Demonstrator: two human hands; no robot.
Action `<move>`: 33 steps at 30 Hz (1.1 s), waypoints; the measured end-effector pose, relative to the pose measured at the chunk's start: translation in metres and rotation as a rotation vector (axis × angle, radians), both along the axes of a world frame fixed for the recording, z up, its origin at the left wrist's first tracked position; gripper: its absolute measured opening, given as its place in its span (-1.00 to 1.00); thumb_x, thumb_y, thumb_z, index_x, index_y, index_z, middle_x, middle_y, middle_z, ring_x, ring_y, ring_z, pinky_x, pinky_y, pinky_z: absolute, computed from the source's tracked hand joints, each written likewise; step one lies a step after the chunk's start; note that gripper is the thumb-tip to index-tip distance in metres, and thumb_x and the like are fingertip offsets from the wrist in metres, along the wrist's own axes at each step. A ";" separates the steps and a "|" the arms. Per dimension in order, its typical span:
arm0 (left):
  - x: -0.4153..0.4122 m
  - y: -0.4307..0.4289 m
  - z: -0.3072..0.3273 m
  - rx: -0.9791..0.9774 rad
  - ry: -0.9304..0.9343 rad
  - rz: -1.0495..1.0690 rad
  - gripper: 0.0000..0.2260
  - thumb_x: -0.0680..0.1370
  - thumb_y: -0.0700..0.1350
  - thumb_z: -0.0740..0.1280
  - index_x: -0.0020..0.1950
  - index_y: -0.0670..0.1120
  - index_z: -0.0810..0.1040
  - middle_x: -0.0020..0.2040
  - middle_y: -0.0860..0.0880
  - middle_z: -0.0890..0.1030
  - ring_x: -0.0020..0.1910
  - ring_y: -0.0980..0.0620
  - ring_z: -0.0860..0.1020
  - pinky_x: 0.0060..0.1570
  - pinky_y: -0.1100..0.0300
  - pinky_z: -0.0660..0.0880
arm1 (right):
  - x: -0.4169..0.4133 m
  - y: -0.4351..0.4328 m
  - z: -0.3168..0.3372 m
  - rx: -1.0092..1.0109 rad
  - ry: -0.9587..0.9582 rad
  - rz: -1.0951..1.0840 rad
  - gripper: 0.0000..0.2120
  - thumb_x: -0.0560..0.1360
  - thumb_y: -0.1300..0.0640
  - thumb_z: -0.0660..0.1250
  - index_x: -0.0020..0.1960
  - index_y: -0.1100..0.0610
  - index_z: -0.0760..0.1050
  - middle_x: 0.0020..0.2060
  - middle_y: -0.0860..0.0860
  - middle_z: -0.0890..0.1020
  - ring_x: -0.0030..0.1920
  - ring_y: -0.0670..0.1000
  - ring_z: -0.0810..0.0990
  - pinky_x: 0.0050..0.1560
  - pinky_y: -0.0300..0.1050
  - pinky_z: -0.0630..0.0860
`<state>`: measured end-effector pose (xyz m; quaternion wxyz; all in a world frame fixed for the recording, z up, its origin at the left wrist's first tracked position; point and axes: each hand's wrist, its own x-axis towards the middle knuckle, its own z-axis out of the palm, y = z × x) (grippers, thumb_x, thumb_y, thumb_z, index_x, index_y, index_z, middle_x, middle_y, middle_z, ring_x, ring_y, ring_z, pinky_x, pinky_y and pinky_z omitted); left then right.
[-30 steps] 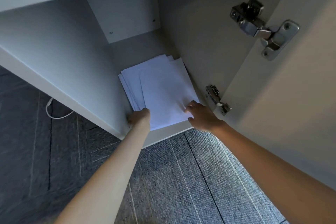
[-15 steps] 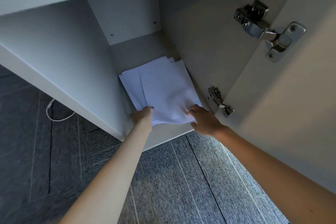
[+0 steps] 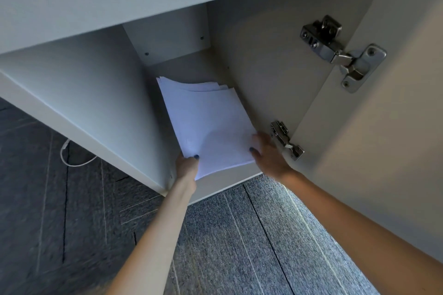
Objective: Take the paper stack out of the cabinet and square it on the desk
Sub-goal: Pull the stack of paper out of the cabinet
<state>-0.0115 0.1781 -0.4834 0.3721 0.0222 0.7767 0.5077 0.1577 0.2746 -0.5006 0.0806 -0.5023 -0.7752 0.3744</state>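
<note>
A stack of white paper [image 3: 206, 122] is inside the open white cabinet [image 3: 100, 93], its sheets fanned unevenly at the far end. The near end is lifted off the cabinet floor and the stack tilts up toward me. My left hand [image 3: 188, 165] grips the near left corner with the thumb on top. My right hand [image 3: 268, 153] holds the near right corner, thumb on the top sheet, fingers under it. The desk top is not in view.
The cabinet door [image 3: 383, 151] stands open on the right, with two metal hinges [image 3: 342, 52] [image 3: 285, 140] close beside my right hand. Grey carpet [image 3: 239, 235] lies below. A white cable [image 3: 72, 158] runs on the floor at the left.
Both hands have closed on the stack's near corners and raised that end off the cabinet floor. The loose sheets have been gathered closer together. The camera has tilted slightly.
</note>
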 end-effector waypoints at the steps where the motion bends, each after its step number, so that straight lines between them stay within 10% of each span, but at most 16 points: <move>1: 0.003 -0.004 0.002 0.003 -0.009 -0.001 -0.55 0.61 -0.33 0.21 0.50 -0.21 0.26 0.49 -0.15 0.37 0.31 -0.07 0.40 0.24 0.18 0.29 | -0.003 0.004 -0.001 -0.028 0.045 -0.095 -0.54 0.56 0.16 0.21 0.42 0.26 0.26 0.42 0.23 0.33 0.43 0.18 0.31 0.44 -0.04 0.23; 8: 0.006 -0.037 -0.005 0.112 -0.257 -0.022 -0.54 0.57 -0.19 0.34 0.45 -0.15 0.31 0.27 -0.03 0.48 0.29 -0.05 0.42 0.12 0.17 0.28 | -0.018 0.026 0.018 -0.443 0.285 -0.352 -0.54 0.42 -0.02 0.43 0.22 0.21 0.49 0.01 0.02 0.61 0.02 0.01 0.58 0.10 -0.13 0.46; 12: -0.001 -0.055 -0.004 0.129 -0.281 -0.052 -0.58 0.51 -0.20 0.42 0.36 -0.12 0.45 0.29 -0.03 0.57 0.19 -0.03 0.51 0.15 0.10 0.37 | -0.017 0.064 -0.041 -0.646 0.295 -0.456 -0.04 -0.16 -0.34 0.58 0.18 0.03 0.56 0.13 -0.03 0.65 0.16 0.05 0.60 0.28 -0.01 0.46; 17: -0.001 -0.065 0.013 0.155 -0.373 -0.177 -0.82 0.50 -0.31 0.36 0.03 -0.08 0.61 -0.10 0.00 0.67 -0.10 0.00 0.61 -0.04 0.11 0.53 | -0.015 0.021 0.052 -0.655 0.348 -0.341 -0.55 0.38 0.28 0.47 0.25 0.26 0.49 0.08 0.14 0.62 0.07 0.13 0.58 0.21 0.09 0.50; 21: -0.001 -0.067 0.028 0.239 -0.505 -0.108 -0.91 0.51 -0.27 0.31 -0.02 -0.16 0.58 -0.13 -0.11 0.68 -0.07 -0.09 0.61 0.02 0.04 0.55 | -0.004 0.007 0.057 -0.592 0.420 -0.328 -0.54 0.40 0.38 0.41 0.29 0.28 0.47 0.19 0.21 0.61 0.09 0.12 0.59 0.26 0.08 0.49; 25: 0.003 -0.071 0.050 0.234 -0.501 -0.102 -0.92 0.53 -0.18 0.34 -0.04 -0.11 0.62 -0.20 -0.06 0.74 -0.11 -0.05 0.66 -0.21 0.14 0.54 | 0.007 -0.017 0.084 -0.567 0.470 -0.399 -0.60 0.44 0.44 0.34 0.27 0.35 0.47 0.19 0.27 0.59 -0.11 0.06 0.55 -0.17 -0.16 0.51; 33: 0.016 -0.093 0.118 0.072 -0.384 -0.219 -0.66 0.55 -0.19 0.36 0.32 -0.17 0.50 0.13 -0.13 0.62 0.11 -0.13 0.58 0.02 0.02 0.55 | 0.027 -0.062 0.145 -0.418 0.544 -0.486 -0.40 0.44 0.36 0.37 0.44 0.15 0.33 0.30 0.06 0.50 0.28 0.05 0.46 0.35 0.11 0.38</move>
